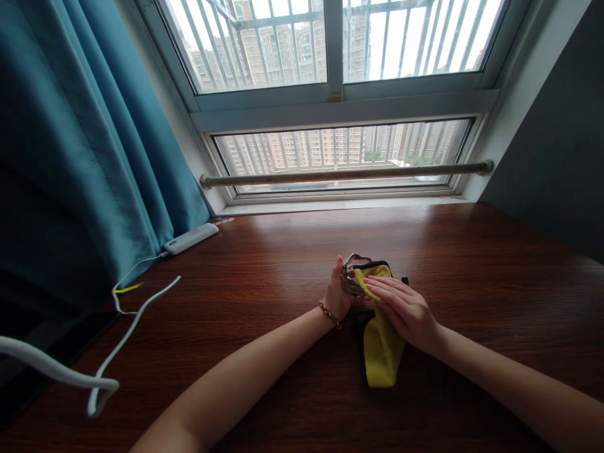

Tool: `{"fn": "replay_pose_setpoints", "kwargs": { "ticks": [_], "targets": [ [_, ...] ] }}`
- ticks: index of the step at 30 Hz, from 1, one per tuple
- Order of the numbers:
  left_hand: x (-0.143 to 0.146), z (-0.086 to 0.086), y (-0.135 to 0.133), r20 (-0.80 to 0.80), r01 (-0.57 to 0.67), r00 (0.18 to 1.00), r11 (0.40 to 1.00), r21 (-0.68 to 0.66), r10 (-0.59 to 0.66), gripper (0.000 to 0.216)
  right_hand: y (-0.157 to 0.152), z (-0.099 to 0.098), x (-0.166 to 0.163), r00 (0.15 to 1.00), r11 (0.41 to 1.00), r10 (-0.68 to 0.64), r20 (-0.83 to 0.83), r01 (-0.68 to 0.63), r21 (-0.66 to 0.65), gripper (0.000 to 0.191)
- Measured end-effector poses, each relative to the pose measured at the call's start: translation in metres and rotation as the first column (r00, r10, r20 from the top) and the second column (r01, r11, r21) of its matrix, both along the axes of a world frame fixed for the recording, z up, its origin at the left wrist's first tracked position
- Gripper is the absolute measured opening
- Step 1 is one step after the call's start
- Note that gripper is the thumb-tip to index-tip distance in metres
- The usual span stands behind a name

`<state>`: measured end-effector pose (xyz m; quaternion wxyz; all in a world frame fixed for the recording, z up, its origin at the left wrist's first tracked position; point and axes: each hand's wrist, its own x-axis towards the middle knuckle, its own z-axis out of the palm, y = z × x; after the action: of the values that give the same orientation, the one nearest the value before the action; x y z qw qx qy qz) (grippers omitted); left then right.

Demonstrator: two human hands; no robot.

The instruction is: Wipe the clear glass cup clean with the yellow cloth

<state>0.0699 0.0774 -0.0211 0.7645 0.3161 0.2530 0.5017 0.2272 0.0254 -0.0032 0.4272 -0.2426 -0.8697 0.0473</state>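
My left hand (336, 293), a beaded bracelet (329, 314) at its wrist, is closed around a shiny brownish object (352, 282) with a clear, looped look, whose exact kind I cannot make out. A yellow cloth with black edging (383, 352) is bunched in my right hand (413, 311). The fingers of that hand press the cloth against the object's right side. The cloth's lower end hangs down toward the wooden tabletop. Part of the object is hidden behind the cloth and fingers.
The brown wooden surface (264, 264) runs back to a window with a horizontal rail (344, 175). On the left are a blue curtain (108, 126), a white oblong device with a cable (191, 239), a yellow strip (128, 288) and a thick white bent cord (136, 321).
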Motion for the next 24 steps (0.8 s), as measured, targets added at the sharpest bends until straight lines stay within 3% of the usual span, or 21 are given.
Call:
{"fn": "replay_pose_setpoints", "kwargs": {
  "ticks": [6,13,19,24],
  "targets": [
    [-0.002,0.002,0.000,0.018,0.099,0.995,0.995,-0.011,-0.099,0.061,0.001,-0.004,-0.003,0.990,0.990,-0.071,-0.123,0.055,-0.127,0.036],
    [-0.001,0.003,-0.008,-0.133,0.345,0.932,0.938,0.046,-0.336,0.076,0.005,-0.010,-0.001,0.957,0.967,-0.171,-0.236,0.117,-0.224,0.034],
    [0.007,0.001,-0.012,-0.176,0.237,0.960,0.967,0.091,-0.219,0.062,-0.001,-0.004,0.001,0.974,0.980,-0.094,-0.207,0.054,-0.190,0.034],
    [0.010,-0.006,-0.009,-0.185,0.203,0.967,0.968,0.146,-0.175,0.066,-0.004,0.001,0.001,0.994,0.994,0.011,-0.110,-0.022,-0.103,0.038]
  ]
}}
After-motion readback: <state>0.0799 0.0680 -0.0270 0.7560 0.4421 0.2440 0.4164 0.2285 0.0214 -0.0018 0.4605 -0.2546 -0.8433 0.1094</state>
